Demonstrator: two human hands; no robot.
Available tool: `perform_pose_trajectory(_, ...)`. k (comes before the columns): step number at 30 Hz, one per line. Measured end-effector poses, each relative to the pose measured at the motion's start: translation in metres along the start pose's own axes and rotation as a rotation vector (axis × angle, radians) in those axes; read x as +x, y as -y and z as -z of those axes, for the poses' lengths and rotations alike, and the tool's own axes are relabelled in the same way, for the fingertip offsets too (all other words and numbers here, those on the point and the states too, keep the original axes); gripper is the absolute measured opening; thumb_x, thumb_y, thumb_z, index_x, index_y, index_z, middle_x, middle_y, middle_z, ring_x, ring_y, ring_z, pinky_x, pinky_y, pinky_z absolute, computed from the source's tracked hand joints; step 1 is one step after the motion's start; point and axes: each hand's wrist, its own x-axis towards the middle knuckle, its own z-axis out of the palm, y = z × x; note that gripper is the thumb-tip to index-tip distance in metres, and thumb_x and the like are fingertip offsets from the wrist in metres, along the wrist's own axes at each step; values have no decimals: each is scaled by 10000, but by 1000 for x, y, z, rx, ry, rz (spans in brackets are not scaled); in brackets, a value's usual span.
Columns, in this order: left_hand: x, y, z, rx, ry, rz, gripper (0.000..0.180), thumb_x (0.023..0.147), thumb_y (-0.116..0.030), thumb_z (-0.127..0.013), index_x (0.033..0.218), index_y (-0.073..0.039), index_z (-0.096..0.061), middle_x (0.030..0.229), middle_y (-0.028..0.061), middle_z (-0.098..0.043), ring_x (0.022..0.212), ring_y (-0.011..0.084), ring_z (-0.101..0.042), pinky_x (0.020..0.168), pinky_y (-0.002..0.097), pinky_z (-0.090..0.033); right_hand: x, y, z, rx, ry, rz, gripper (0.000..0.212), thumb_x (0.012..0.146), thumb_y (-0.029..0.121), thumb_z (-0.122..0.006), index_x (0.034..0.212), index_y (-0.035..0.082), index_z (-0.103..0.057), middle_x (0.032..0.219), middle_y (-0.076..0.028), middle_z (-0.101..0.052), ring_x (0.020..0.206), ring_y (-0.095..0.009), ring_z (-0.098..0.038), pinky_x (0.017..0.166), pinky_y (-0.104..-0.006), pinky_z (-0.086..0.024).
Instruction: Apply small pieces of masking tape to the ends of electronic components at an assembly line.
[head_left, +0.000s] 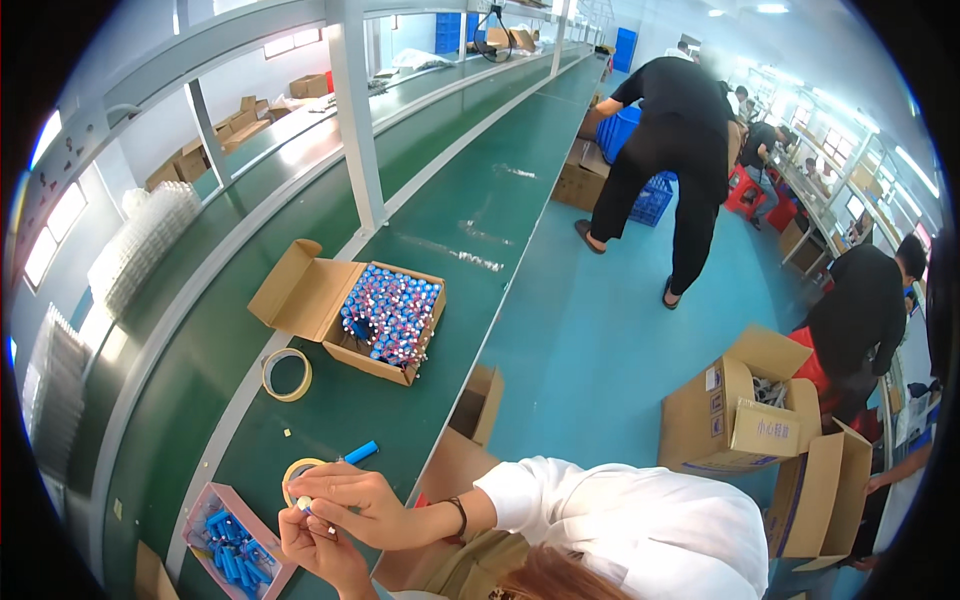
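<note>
My left hand [322,548] and my right hand [362,498] meet over the near end of the green bench. Both are closed, fingertips pinched around a small battery cell [306,507]; only a pale end and a bit of blue show between the fingers. Partly behind my right hand lies a yellow tape roll [292,470], and beside it a loose blue cell [361,452]. To the left of my hands stands a pink open box [203,505] holding several blue cells. Farther off, an open cardboard box [368,364] is packed with blue cells with wires and white connectors.
Another tape roll [268,380] lies by the cardboard box. A metal post [352,120] rises from the green bench [470,180]. On the floor at right stand large cartons [690,430]. A person in black [670,120] bends over blue crates; others work along the right.
</note>
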Motion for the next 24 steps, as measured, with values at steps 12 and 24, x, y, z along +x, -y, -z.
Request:
perform_pose_trajectory(12, -7, 15, 24, 152, -163, -145, 161, 889, -99, -390, 984, -3, -478, 874, 83, -544, 776, 158, -537, 649, 253, -430, -8, -4, -6, 50, -87, 53, 101, 745, 61, -578, 780, 2, -652, 811, -102, -647, 806, -237, -594, 694, -332, -466)
perform_pose_trajectory(24, 12, -24, 40, 538, -110, -462, 222, 828, -191, -588, 878, 15, -520, 763, 123, -552, 685, 197, -538, 601, 292, -458, -28, -36, 6, -100, 101, 49, 138, 684, 101, -619, 810, 53, -645, 881, -72, -640, 793, -238, -590, 735, -353, -438)
